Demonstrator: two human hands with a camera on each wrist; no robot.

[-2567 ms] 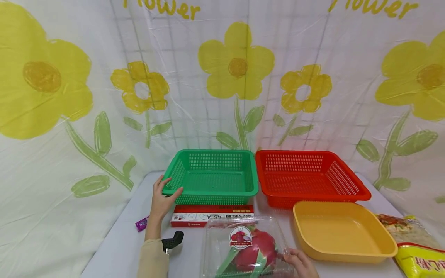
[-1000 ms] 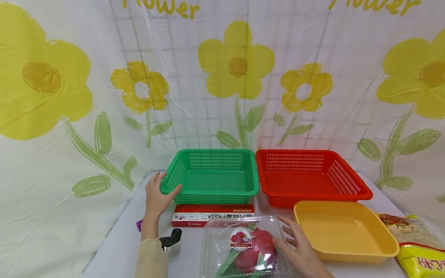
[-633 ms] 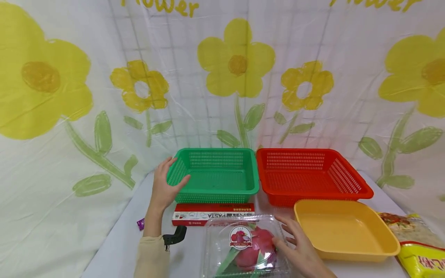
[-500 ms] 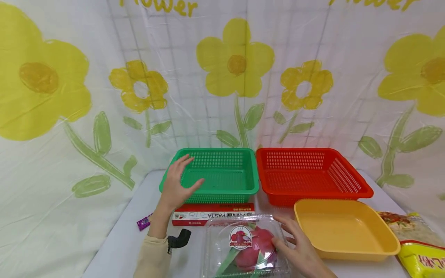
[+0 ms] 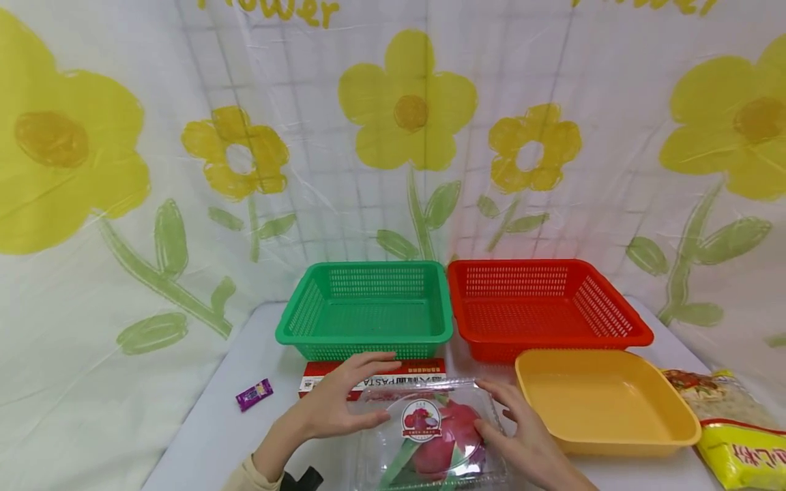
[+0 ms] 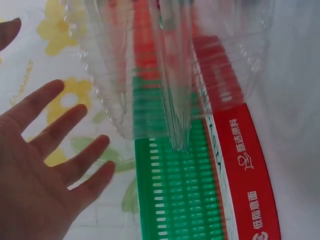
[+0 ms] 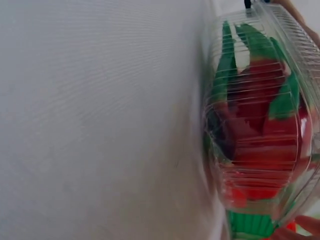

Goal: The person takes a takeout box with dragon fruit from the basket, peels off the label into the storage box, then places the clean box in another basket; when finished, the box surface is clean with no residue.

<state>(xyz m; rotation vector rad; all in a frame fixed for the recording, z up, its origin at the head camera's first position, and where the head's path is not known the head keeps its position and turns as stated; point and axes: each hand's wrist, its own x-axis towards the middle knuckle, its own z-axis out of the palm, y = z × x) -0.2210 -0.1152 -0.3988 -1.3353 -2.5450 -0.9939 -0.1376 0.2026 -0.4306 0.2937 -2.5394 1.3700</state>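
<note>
A clear plastic clamshell box (image 5: 382,444) stands at the table's front, a red dragon fruit (image 5: 453,436) with green tips showing through its stickered lid. My left hand (image 5: 328,402) hovers at the box's far left corner, fingers stretched and thumb spread apart. In the left wrist view, the fingers (image 6: 75,172) are fanned out beside the box (image 6: 172,117), with a gap between. My right hand (image 5: 528,440) lies along the box's right side, thumb over the lid and fingers extended at the far corner. In the right wrist view, its fingertips (image 7: 300,229) are near the box end.
Behind the box lies a red and white pasta box (image 5: 424,368), partly covered. A green basket (image 5: 368,339) and a red basket (image 5: 552,341) stand at the back. A yellow basin (image 5: 604,447), a noodle bag (image 5: 746,450) and a purple packet (image 5: 254,395) flank them.
My left hand has left the green basket's left edge and come down to the clamshell box. My right hand shifted earlier from the box's near right edge to its far right corner.
</note>
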